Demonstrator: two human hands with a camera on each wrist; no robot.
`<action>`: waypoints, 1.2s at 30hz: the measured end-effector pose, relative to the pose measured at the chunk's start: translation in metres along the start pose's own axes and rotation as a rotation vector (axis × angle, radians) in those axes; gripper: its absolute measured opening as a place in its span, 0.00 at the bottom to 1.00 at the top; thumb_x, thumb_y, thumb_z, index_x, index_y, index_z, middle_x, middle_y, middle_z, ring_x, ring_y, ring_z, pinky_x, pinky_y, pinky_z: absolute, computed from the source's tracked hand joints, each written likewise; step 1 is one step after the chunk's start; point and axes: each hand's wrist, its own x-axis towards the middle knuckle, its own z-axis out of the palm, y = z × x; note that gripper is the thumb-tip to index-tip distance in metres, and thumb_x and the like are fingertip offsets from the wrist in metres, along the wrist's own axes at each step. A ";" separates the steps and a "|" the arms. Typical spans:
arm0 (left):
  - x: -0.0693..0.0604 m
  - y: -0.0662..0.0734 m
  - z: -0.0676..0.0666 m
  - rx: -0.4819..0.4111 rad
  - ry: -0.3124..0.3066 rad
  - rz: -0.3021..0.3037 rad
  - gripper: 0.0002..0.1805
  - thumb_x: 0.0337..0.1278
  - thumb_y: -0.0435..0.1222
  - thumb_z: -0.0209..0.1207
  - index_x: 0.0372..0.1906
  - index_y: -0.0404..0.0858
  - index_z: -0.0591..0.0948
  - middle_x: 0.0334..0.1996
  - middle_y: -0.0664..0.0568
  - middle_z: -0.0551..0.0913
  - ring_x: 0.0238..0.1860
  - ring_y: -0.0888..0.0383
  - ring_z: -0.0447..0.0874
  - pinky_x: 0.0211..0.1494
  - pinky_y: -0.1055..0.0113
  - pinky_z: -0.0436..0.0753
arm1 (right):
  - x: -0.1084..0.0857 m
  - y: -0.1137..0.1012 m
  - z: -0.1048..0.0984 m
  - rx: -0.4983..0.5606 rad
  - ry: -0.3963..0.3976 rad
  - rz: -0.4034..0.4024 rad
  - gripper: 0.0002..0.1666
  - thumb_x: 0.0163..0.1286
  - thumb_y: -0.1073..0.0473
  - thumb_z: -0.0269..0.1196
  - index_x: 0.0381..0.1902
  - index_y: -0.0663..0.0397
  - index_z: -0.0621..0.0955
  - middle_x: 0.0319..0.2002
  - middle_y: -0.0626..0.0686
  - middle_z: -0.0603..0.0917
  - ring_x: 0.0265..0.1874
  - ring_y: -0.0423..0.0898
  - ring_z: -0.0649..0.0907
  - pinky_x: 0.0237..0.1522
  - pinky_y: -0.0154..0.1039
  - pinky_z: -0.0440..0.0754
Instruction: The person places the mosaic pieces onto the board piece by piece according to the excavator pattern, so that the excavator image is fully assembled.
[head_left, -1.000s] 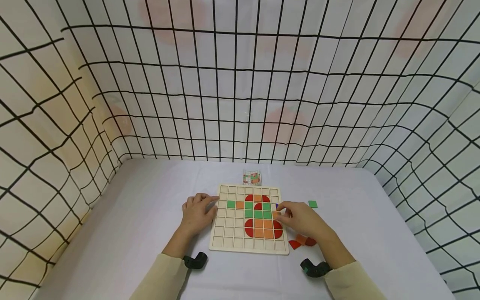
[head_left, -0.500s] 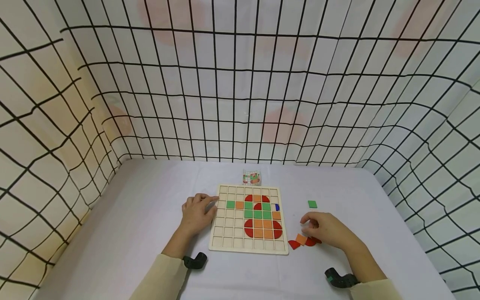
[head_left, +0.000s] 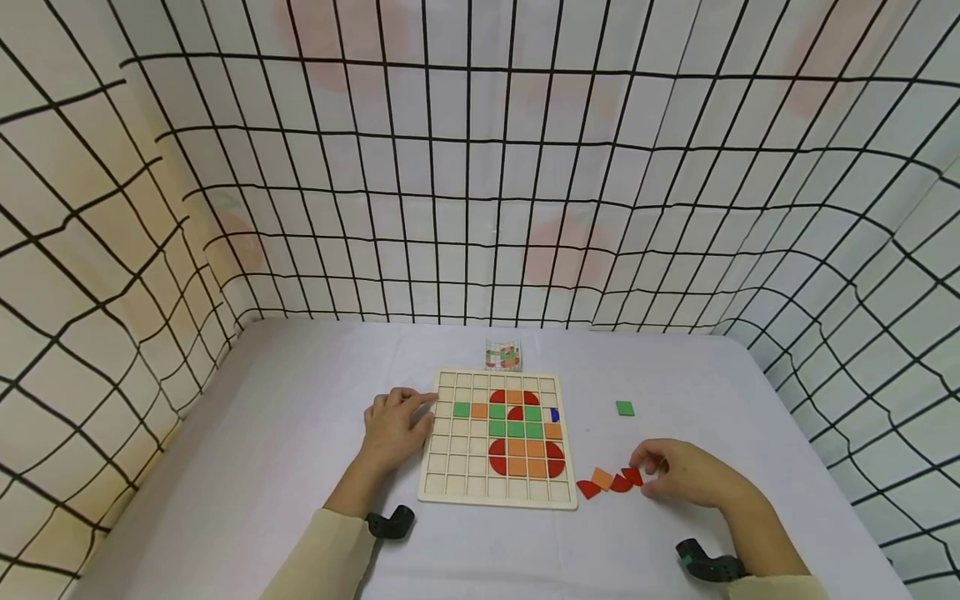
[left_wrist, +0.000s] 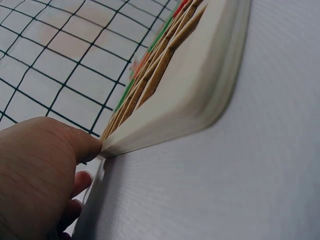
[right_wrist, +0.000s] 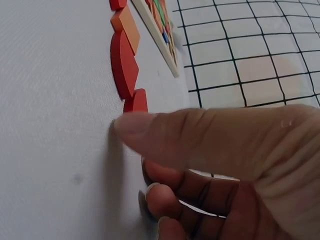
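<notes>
A pale wooden grid board (head_left: 450, 487) lies on the table, with green, orange, red and blue tiles in some of its cells. My left hand (head_left: 393, 429) rests at its left side, index finger and thumb touching the rim; in the left wrist view the thumb (left_wrist: 85, 145) meets the board's edge (left_wrist: 165, 135). My right hand (head_left: 686, 473) is right of the board, fingers loosely bent and thumb apart from them. It hovers at the rightmost red quarter-round tile (head_left: 632, 476). In the right wrist view that red tile (right_wrist: 136, 101) sits just beyond the thumb tip, partly hidden.
Left of that tile lie another red piece (head_left: 621, 483), an orange square (head_left: 602, 478) and a further red piece (head_left: 588, 489). A green square (head_left: 626, 408) lies farther back. A small patterned card (head_left: 503, 355) stands behind the board. Black grid netting (head_left: 480, 200) surrounds the table.
My right hand has left an orange tile in a cell at the board's right edge and moved right and nearer, to the loose red tiles. The left hand has stayed put.
</notes>
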 end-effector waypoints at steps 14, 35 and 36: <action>-0.001 0.001 0.000 0.001 0.000 0.000 0.20 0.69 0.44 0.58 0.63 0.51 0.83 0.60 0.44 0.78 0.61 0.41 0.69 0.67 0.35 0.60 | 0.012 -0.002 0.013 -0.087 0.104 0.019 0.18 0.57 0.50 0.77 0.40 0.46 0.80 0.24 0.48 0.73 0.26 0.44 0.72 0.26 0.35 0.67; -0.001 0.000 -0.002 0.002 -0.003 -0.002 0.20 0.69 0.44 0.58 0.63 0.52 0.83 0.60 0.44 0.78 0.62 0.40 0.68 0.68 0.35 0.60 | 0.016 -0.006 0.015 -0.135 0.125 -0.019 0.14 0.65 0.51 0.72 0.45 0.47 0.82 0.26 0.47 0.74 0.28 0.43 0.73 0.28 0.34 0.71; -0.001 0.000 -0.001 0.002 -0.002 -0.001 0.20 0.69 0.44 0.58 0.63 0.52 0.83 0.60 0.44 0.78 0.61 0.41 0.68 0.68 0.35 0.60 | 0.017 -0.007 0.016 -0.142 0.129 -0.020 0.14 0.64 0.51 0.72 0.45 0.46 0.82 0.25 0.46 0.75 0.28 0.43 0.73 0.28 0.34 0.71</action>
